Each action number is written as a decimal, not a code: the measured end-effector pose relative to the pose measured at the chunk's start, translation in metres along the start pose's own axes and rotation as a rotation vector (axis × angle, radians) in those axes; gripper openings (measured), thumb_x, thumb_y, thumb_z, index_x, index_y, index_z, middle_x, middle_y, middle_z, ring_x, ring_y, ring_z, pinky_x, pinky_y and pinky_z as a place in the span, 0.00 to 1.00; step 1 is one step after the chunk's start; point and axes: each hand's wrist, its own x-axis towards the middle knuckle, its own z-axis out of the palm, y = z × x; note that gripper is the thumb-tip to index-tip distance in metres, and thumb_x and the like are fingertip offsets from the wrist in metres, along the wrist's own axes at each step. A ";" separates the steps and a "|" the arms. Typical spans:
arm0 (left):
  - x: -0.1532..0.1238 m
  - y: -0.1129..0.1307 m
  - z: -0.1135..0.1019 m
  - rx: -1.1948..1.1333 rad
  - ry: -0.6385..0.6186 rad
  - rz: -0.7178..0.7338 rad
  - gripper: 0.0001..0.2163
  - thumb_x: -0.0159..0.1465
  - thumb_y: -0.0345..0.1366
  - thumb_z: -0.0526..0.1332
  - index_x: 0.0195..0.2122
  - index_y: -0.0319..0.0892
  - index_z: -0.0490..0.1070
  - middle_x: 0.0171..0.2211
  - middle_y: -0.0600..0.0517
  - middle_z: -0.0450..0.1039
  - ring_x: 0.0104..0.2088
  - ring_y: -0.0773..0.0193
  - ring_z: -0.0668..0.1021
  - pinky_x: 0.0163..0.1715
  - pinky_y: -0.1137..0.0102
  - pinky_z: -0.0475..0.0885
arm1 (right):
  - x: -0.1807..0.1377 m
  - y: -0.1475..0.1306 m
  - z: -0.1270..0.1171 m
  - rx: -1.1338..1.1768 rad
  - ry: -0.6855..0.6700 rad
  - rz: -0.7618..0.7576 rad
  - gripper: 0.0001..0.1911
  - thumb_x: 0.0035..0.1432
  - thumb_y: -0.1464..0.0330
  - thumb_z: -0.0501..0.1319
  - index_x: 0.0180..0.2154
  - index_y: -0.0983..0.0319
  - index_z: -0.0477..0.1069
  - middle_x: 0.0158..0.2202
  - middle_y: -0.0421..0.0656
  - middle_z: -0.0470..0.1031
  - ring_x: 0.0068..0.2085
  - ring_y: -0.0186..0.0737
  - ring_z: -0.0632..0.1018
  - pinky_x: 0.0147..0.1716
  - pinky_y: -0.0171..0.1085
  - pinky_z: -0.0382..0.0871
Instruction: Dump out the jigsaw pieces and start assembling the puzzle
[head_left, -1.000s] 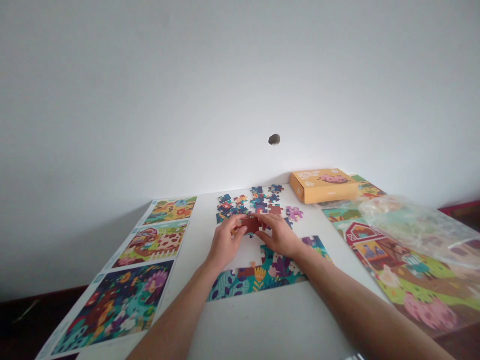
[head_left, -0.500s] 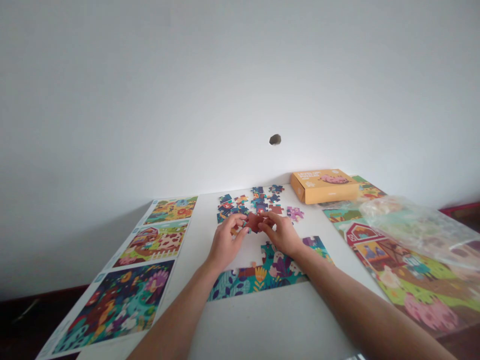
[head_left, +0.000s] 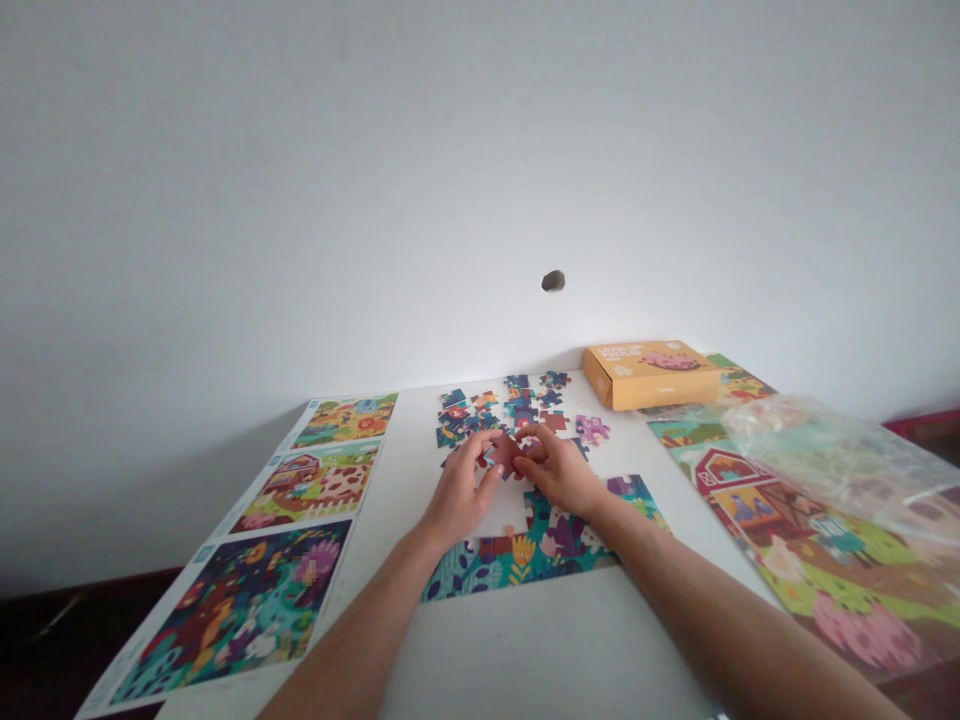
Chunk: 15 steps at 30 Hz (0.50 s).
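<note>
Between my two hands I hold a reddish-brown puzzle piece [head_left: 504, 455], raised over the table. My left hand [head_left: 459, 490] pinches its left side with thumb and fingers. On its right side, the fingers of my right hand [head_left: 559, 472] are closed. Below my hands lies a partly joined puzzle [head_left: 517, 562] in teal, with yellow flowers and purple leaves; my right forearm covers some of it. Beyond my hands several loose puzzle pieces [head_left: 521, 392] are spread in rows, and a purple piece [head_left: 592, 430] lies to their right.
A printed sheet with three pictures [head_left: 304, 490] lies at the left. On the right are an orange puzzle box [head_left: 651, 375], a clear plastic bag [head_left: 832, 440] and a large farm picture [head_left: 806, 540]. Behind the table rises a white wall [head_left: 375, 200] with a hole [head_left: 553, 281].
My hands have come slightly lower and nearer to me with the brown piece, which is now turned and tilted differently. The rest only shifts slightly with the camera.
</note>
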 end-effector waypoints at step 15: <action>0.004 -0.006 0.002 -0.083 0.183 -0.073 0.08 0.64 0.39 0.59 0.42 0.44 0.63 0.36 0.52 0.74 0.38 0.63 0.78 0.38 0.71 0.71 | 0.000 -0.007 -0.001 -0.172 -0.022 -0.147 0.12 0.58 0.69 0.63 0.45 0.57 0.73 0.33 0.39 0.77 0.32 0.35 0.74 0.34 0.33 0.65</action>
